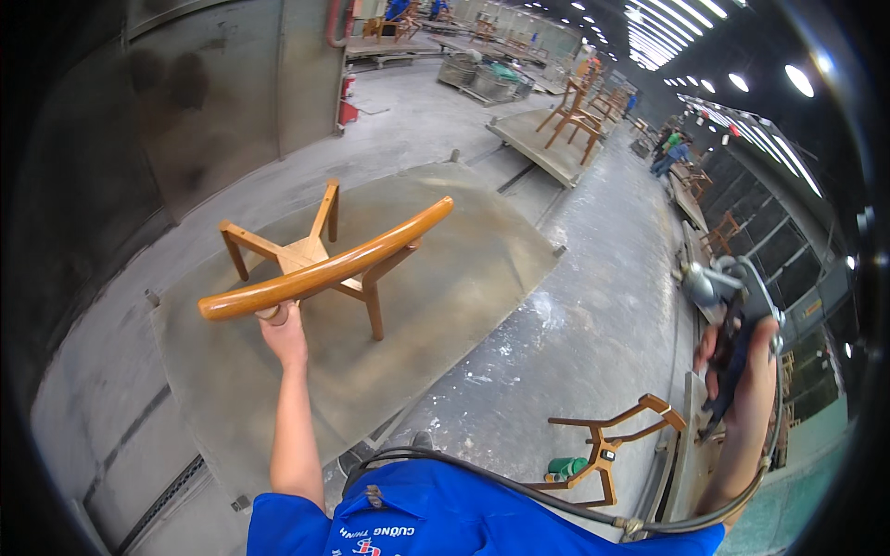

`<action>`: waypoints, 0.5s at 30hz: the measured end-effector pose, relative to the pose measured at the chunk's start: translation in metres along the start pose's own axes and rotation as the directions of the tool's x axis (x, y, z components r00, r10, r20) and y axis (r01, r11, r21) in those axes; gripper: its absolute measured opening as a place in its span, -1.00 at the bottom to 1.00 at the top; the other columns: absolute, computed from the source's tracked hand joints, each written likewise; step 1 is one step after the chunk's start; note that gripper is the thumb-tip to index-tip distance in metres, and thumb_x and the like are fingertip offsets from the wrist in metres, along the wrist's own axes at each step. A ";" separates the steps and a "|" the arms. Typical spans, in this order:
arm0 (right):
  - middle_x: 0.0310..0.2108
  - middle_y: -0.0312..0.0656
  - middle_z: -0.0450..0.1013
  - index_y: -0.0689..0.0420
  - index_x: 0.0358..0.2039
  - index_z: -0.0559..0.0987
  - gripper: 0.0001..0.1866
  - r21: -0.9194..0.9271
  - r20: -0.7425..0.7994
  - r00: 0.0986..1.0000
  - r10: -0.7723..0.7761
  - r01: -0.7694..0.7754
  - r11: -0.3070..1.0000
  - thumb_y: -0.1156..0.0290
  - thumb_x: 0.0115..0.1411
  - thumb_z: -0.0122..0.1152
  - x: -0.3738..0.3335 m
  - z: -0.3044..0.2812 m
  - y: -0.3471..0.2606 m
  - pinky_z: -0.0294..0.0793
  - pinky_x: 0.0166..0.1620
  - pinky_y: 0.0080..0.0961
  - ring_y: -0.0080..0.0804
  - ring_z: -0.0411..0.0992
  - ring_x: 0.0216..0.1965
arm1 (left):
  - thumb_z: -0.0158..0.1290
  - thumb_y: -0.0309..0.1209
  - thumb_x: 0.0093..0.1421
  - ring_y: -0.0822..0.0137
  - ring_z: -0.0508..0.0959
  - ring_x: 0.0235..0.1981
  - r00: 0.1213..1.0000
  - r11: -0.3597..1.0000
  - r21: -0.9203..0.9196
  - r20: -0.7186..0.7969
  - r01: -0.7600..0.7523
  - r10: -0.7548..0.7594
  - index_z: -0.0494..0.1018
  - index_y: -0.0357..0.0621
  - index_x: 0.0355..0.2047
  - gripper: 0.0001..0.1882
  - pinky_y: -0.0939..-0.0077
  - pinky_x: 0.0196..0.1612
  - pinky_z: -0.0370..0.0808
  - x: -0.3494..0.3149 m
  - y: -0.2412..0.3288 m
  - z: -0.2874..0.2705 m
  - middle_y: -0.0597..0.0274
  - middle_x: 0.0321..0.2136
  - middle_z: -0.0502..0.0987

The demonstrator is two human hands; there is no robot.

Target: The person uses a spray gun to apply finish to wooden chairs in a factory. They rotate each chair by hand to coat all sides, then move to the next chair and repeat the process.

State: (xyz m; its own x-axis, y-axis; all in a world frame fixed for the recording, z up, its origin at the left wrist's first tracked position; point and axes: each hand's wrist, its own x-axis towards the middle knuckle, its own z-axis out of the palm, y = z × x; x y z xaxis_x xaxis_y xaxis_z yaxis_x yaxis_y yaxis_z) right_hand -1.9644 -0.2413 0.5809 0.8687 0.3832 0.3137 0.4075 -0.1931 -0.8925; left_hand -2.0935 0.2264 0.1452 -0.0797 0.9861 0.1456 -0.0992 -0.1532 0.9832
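Chair frame (303,255) in orange-brown wood was just ahead of the left hand (286,338), above a grey platform (464,287). Left hand grasped it beneath the curved rail (343,264); rail hid part of the frame behind. Right hand (758,366) was wrapped round a spray gun (703,287), well apart from the frame; blurred, couldn't tell if the trigger was pressed. Hose (519,484) looped from beside the right hand across the blue shirt (445,510), between hands and body. Second wooden frame (603,454) was left of the right hand and nearer the body, green can (567,466) just beside it. Far beyond both hands: platform with chairs (575,116), people (675,156). Dark wall panel (204,102) was ahead of the left hand.
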 end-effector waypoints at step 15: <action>-0.67 -0.09 0.40 0.33 0.00 0.29 -0.01 0.496 0.222 0.972 -0.072 -0.049 0.867 -0.51 0.12 0.04 -0.080 -0.020 0.086 0.49 -0.59 -0.45 -0.41 0.38 -0.73 | 0.22 -0.42 0.06 0.37 0.58 -0.23 1.000 0.995 0.102 0.009 -0.020 0.020 0.45 -0.21 -0.14 -0.66 0.43 -0.11 0.48 0.019 0.001 0.000 0.20 -0.28 0.59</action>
State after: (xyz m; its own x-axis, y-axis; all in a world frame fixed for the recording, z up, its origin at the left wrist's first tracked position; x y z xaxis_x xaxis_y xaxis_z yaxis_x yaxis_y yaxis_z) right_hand -1.9934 -0.3065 0.4851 0.7532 0.5868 0.2972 0.1708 0.2619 -0.9499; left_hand -2.0952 0.2445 0.1494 -0.0729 0.9835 0.1658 0.0040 -0.1659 0.9861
